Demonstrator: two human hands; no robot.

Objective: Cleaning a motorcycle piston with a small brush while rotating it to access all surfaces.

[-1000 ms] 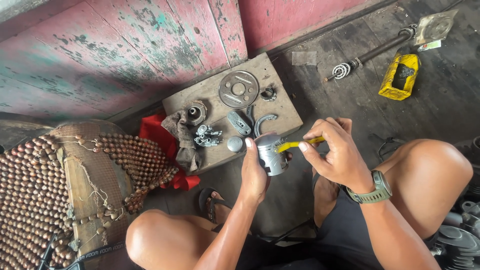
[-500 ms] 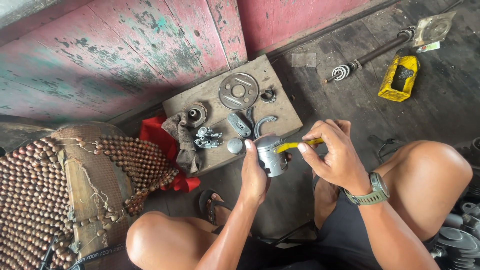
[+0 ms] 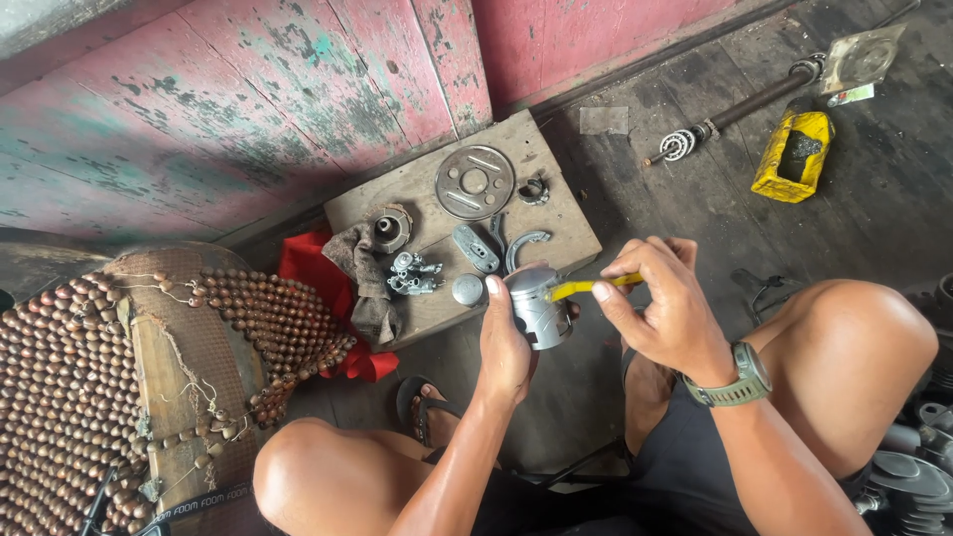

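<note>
A: Left hand [image 3: 508, 342] clasps the metal piston [image 3: 536, 306], thumb over its crown.

B: And the right hand [image 3: 667, 306]?

A: Pinching a yellow tool [image 3: 588, 287], lying crosswise, tip touching the piston's right side.

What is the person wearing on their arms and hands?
No gloves or long sleeves: both the left hand and right hand are bare. The right wrist wears an olive-green wristwatch with a round grey case. A dark sleeveless top leaves the arms uncovered.
</note>
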